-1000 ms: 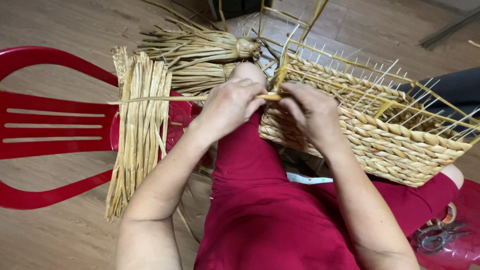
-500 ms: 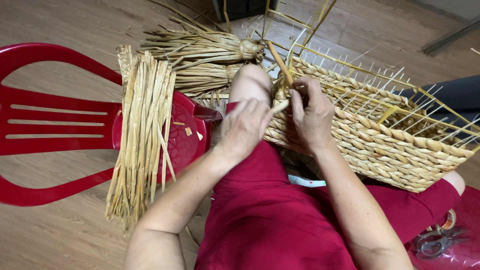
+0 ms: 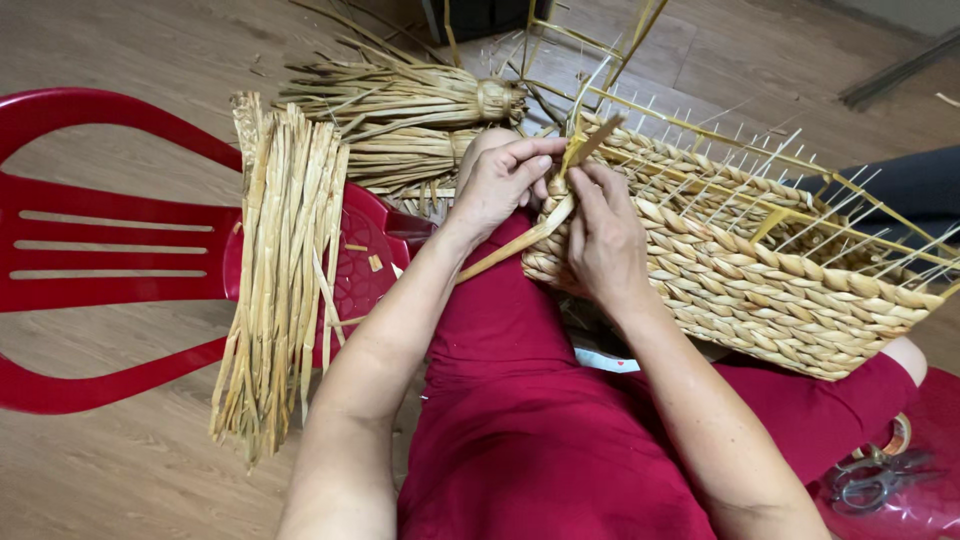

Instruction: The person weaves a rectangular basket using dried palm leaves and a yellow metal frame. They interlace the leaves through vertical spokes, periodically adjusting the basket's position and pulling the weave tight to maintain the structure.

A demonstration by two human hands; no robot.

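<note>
Left hand [image 3: 500, 180]: fingers closed on the flat straw strand [image 3: 545, 222] at the basket's corner.
Right hand [image 3: 605, 240]: fingers curled, pinching the same strand just beside the left.
Woven basket [image 3: 760, 280]: rests on the lap, touching both hands, extending rightward.
Straw bundle [image 3: 280, 270]: lies across the red chair [image 3: 110, 250], left of the hands.

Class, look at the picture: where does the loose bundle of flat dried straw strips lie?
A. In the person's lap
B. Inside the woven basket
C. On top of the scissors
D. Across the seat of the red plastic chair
D: the loose bundle of flat dried straw strips lies across the seat of the red plastic chair, left of the woven straw basket.
</note>
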